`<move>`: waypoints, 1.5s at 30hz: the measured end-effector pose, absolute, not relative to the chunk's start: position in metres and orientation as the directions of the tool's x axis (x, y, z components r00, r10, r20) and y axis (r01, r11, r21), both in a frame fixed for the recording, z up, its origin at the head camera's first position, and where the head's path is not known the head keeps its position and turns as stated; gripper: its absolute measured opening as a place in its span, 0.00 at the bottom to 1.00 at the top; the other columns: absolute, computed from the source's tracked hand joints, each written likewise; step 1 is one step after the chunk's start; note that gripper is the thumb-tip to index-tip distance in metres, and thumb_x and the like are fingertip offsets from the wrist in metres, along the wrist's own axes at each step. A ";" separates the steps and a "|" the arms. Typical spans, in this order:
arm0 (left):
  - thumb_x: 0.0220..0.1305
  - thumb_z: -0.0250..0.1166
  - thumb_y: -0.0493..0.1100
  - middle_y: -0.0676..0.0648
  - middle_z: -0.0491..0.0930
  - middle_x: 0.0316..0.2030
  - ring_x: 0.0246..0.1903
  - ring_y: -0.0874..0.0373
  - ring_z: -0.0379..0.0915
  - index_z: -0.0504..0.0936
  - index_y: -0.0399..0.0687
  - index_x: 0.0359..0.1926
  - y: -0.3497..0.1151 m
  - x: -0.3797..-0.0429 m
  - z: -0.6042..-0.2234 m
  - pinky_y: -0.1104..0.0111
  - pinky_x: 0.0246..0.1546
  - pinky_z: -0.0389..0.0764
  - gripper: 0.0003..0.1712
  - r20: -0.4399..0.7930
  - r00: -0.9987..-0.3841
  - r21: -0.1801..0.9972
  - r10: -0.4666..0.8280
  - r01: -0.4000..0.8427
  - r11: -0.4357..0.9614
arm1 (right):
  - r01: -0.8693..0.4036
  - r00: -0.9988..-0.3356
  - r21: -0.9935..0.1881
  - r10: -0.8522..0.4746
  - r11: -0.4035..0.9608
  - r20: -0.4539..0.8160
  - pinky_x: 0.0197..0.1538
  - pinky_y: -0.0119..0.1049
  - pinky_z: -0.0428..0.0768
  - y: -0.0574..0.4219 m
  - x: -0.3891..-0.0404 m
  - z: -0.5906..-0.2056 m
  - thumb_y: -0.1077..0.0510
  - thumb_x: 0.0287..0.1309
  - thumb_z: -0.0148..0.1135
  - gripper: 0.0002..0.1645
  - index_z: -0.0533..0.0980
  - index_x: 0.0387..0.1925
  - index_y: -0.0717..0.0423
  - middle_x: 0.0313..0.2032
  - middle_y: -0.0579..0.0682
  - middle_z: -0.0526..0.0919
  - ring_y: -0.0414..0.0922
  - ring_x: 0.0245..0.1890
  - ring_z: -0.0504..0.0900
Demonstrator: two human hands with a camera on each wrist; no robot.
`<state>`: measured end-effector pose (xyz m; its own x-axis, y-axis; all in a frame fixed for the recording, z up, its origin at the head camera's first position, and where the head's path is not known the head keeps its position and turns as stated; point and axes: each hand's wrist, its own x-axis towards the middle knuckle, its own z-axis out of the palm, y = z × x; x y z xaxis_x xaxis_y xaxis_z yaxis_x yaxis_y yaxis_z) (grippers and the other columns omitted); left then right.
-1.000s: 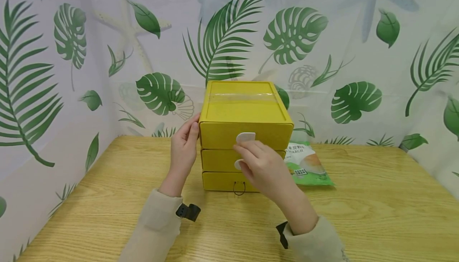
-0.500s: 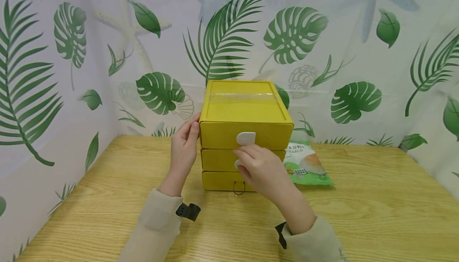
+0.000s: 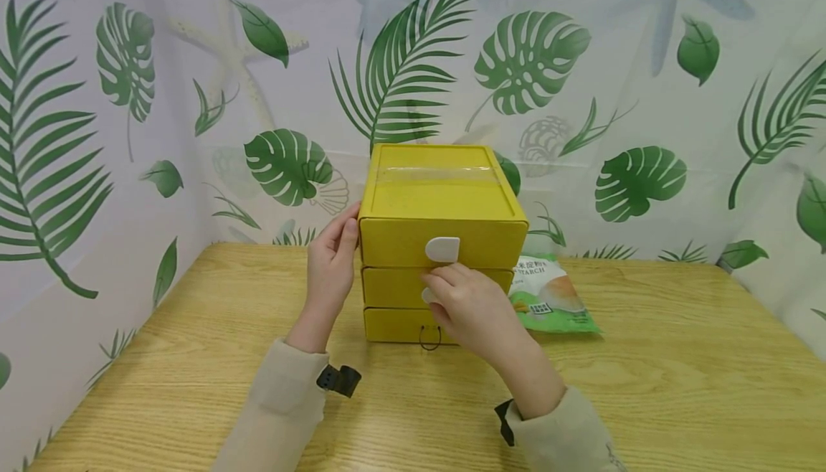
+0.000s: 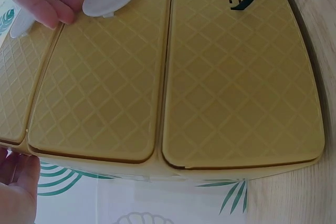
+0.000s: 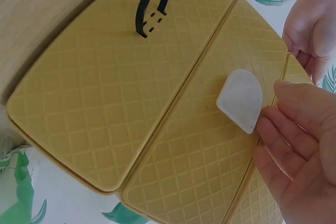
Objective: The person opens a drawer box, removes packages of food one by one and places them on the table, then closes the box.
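Note:
A yellow three-drawer box (image 3: 445, 196) stands on the table, its drawers closed. In the head view, my left hand (image 3: 330, 264) rests along its left side, thumb against the front edge. My right hand (image 3: 477, 307) is at the middle drawer (image 3: 390, 288). The right wrist view shows its fingertips (image 5: 269, 121) beside that drawer's white handle (image 5: 241, 100), near the seam under the top drawer; they are not wrapped around the handle. Another white handle (image 3: 442, 249) is on the top drawer (image 3: 387, 242). A dark loop handle (image 5: 152, 6) is on the bottom drawer (image 5: 100, 93).
A green and white starch bag (image 3: 555, 300) lies on the wooden table (image 3: 665, 357) to the box's right. Leaf-patterned cloth (image 3: 413, 49) hangs behind and at the sides. Clear tape (image 3: 432, 174) crosses the box top.
My right hand has shifted slightly down, away from the top drawer's white handle, which now shows whole. My left hand and the box look unchanged.

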<state>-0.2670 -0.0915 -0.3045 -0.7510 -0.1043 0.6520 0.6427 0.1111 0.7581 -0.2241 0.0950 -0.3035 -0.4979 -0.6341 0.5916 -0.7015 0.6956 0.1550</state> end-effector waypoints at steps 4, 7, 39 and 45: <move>0.57 0.45 0.44 0.50 0.66 0.47 0.44 0.64 0.62 0.67 0.43 0.48 -0.092 -0.267 -0.304 0.71 0.40 0.67 0.19 0.650 -0.753 0.760 -0.102 0.643 0.098 | -0.699 -0.507 0.154 -0.635 0.699 0.582 0.33 0.32 0.71 0.095 -0.225 -0.305 0.61 0.34 0.60 0.16 0.73 0.33 0.59 0.31 0.47 0.74 0.43 0.32 0.70; 0.57 0.45 0.44 0.50 0.66 0.47 0.44 0.63 0.62 0.67 0.44 0.48 -0.092 -0.268 -0.305 0.71 0.40 0.67 0.18 0.650 -0.753 0.760 -0.100 0.643 0.099 | -0.693 -0.519 0.153 -0.636 0.704 0.571 0.32 0.31 0.71 0.094 -0.225 -0.305 0.61 0.34 0.60 0.16 0.73 0.32 0.59 0.30 0.47 0.74 0.42 0.31 0.70; 0.57 0.45 0.44 0.45 0.66 0.47 0.45 0.64 0.60 0.68 0.41 0.48 -0.091 -0.264 -0.301 0.72 0.41 0.65 0.19 0.667 -0.738 0.745 -0.102 0.657 0.120 | -0.663 -0.548 0.154 -0.614 0.733 0.568 0.26 0.28 0.70 0.090 -0.227 -0.312 0.64 0.33 0.59 0.09 0.73 0.24 0.57 0.27 0.47 0.70 0.42 0.29 0.67; 0.57 0.44 0.40 0.41 0.65 0.47 0.45 0.62 0.61 0.66 0.35 0.48 -0.089 -0.253 -0.292 0.71 0.41 0.65 0.19 0.658 -0.746 0.753 -0.102 0.649 0.110 | -0.653 -0.548 0.159 -0.607 0.740 0.575 0.26 0.27 0.69 0.089 -0.227 -0.314 0.65 0.34 0.58 0.06 0.73 0.22 0.57 0.26 0.47 0.69 0.43 0.28 0.66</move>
